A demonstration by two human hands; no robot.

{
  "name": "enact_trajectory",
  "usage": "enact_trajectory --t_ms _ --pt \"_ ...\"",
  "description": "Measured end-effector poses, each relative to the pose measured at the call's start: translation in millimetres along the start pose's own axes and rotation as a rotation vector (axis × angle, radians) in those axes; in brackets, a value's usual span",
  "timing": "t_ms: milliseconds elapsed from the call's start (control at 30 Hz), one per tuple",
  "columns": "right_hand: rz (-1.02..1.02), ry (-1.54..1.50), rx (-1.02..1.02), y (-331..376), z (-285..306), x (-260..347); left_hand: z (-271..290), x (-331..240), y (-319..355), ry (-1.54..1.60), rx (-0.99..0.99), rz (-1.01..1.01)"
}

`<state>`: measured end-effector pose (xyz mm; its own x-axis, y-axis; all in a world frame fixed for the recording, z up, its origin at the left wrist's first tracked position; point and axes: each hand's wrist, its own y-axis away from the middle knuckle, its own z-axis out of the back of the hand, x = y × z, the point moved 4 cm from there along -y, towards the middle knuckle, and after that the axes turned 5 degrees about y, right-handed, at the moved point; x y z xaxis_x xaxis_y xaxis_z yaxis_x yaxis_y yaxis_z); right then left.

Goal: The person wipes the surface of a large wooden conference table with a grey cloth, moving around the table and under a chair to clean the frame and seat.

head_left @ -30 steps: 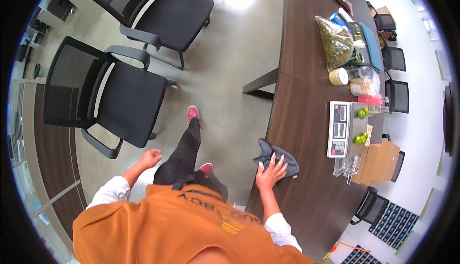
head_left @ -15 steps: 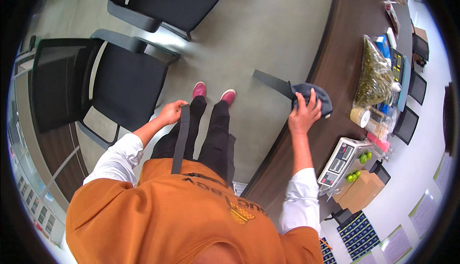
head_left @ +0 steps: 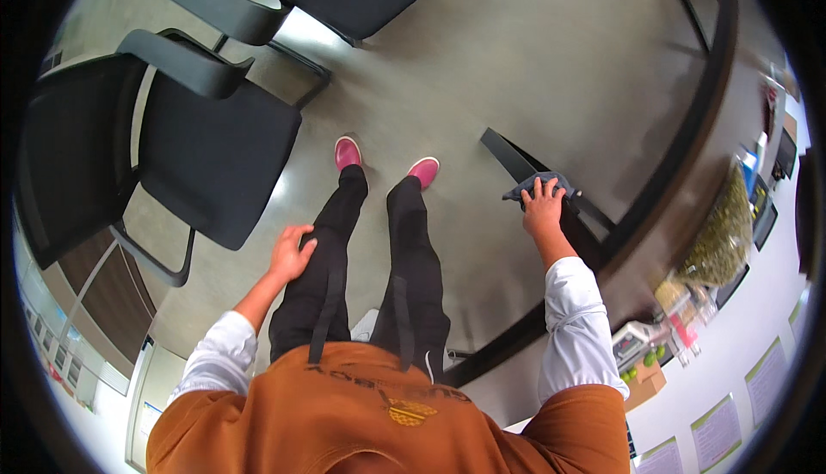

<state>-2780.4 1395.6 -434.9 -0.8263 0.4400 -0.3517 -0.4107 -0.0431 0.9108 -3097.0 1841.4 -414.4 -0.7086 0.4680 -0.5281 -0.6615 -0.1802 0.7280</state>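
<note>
Head view: you are pressing your right hand flat, fingers spread, onto a dark grey cloth that is lying against the black table leg beneath the dark wooden table. The cloth is sitting bunched under your fingertips, low down, below the table's edge. Your left hand is holding nothing; it is resting loosely open, fingers slightly curled, against your left thigh.

Judging from this, you are wiping the table's leg, and the work looks to be in mid-stroke. The next pass is calling for steady pressure along the leg's slanting face, keeping the cloth between palm and metal so it is not slipping off the narrow edge.

Counting: one cloth, one table leg in sight, two black chairs standing to your left, two red shoes on the grey floor. On the far tabletop a bag of green stuff is lying among small items too blurred to count.
</note>
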Motion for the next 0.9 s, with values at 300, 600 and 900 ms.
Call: enact_trajectory --t_ms 300,600,900 --pt "0.015 -0.005 -0.101 -208.1 -49.6 76.6 3.2 -13.6 -21.9 0.031 -0.005 0.057" --pt "-0.002 0.001 -0.052 -361.9 -79.2 126.5 9.0 -8.3 -56.8 -0.027 0.046 0.081" --pt "-0.067 -0.16 -0.018 -317.9 -57.9 99.6 0.0 -27.3 -57.3 -0.008 0.034 0.022"
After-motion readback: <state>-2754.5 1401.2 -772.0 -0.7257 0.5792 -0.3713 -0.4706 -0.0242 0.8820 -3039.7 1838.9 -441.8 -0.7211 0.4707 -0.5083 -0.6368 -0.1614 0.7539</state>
